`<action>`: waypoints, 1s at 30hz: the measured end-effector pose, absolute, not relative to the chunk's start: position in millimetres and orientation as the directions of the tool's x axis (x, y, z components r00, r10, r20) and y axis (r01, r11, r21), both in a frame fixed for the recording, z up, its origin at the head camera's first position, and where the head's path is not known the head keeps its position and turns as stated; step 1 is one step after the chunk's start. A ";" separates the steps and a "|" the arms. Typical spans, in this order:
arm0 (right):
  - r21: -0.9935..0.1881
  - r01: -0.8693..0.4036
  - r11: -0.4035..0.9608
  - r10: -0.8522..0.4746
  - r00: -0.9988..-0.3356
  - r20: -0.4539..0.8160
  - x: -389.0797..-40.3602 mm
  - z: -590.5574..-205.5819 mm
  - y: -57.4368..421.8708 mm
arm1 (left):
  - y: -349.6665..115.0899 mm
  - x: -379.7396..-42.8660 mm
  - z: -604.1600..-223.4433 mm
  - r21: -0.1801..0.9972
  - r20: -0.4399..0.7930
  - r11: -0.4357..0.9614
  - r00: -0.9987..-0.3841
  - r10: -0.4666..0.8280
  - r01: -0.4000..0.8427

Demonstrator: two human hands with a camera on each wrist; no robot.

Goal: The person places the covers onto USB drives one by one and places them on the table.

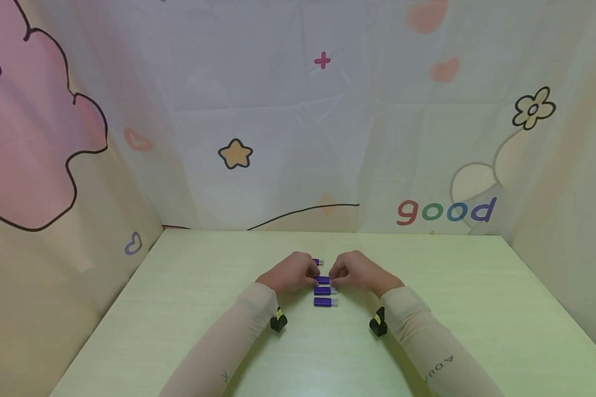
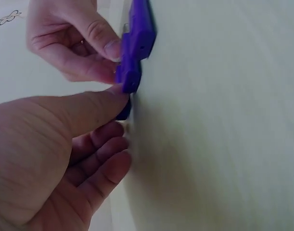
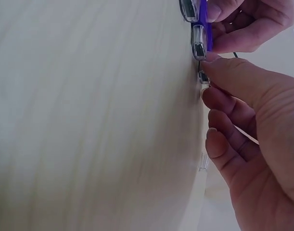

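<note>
Several purple USB flash drives with clear caps lie on the table in a column. The nearest flash drive (image 1: 323, 302) and the second flash drive (image 1: 322, 291) lie parallel, caps to the right. Behind them, my left hand (image 1: 293, 271) pinches the purple end of a third flash drive (image 1: 323, 280) between thumb and fingers. My right hand (image 1: 362, 273) holds the same drive at its clear-capped end, facing the left hand. The farthest flash drive (image 1: 317, 262) lies behind, partly hidden by the left hand. In the right wrist view, the right thumb and index finger meet at a clear cap (image 3: 203, 76).
The pale wooden table (image 1: 218, 264) extends around both arms. A printed cloth backdrop (image 1: 278, 110) with a star and the word "good" stands behind and at the sides. Black wrist cameras (image 1: 278, 321) hang below the sleeves.
</note>
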State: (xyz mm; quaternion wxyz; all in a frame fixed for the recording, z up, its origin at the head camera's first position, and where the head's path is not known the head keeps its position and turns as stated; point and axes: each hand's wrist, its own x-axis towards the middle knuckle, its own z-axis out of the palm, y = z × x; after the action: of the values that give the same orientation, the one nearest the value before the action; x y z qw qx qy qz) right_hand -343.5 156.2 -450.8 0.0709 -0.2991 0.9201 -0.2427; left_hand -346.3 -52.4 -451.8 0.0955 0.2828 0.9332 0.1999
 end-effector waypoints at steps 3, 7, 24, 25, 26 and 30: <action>-0.464 -0.522 0.716 -0.577 -0.816 0.027 -343.2 -449.9 156.5 | -56.7 -348.2 -450.6 0.440 -0.061 0.756 -0.824 0.564 0.485; -0.439 -0.509 0.740 -0.547 -0.836 0.048 -344.1 -446.1 157.1 | -62.3 -351.7 -448.8 0.448 -0.026 0.761 -0.844 0.536 0.469; -0.346 -0.443 0.827 -0.443 -0.893 0.082 -358.1 -441.1 176.7 | -61.5 -367.6 -448.2 0.140 0.098 0.820 -0.831 0.547 0.556; -0.330 -0.442 0.834 -0.442 -0.893 0.078 -358.8 -442.1 177.4 | -61.0 -368.5 -448.5 0.123 0.096 0.819 -0.828 0.552 0.561; -0.315 -0.442 0.840 -0.443 -0.894 0.075 -359.3 -443.1 178.2 | -60.4 -369.1 -448.5 0.111 0.095 0.818 -0.825 0.557 0.564; -0.278 -0.430 0.859 -0.430 -0.901 0.064 -360.9 -444.5 179.1 | -57.2 -370.2 -448.7 0.069 0.097 0.812 -0.814 0.573 0.580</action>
State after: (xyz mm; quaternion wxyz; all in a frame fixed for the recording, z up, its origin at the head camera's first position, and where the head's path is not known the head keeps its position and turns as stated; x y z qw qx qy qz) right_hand -360.9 179.1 -444.5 0.0001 -0.2230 0.9641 -0.1439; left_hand -370.2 -57.2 -448.7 -0.0357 0.3030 0.9511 0.0476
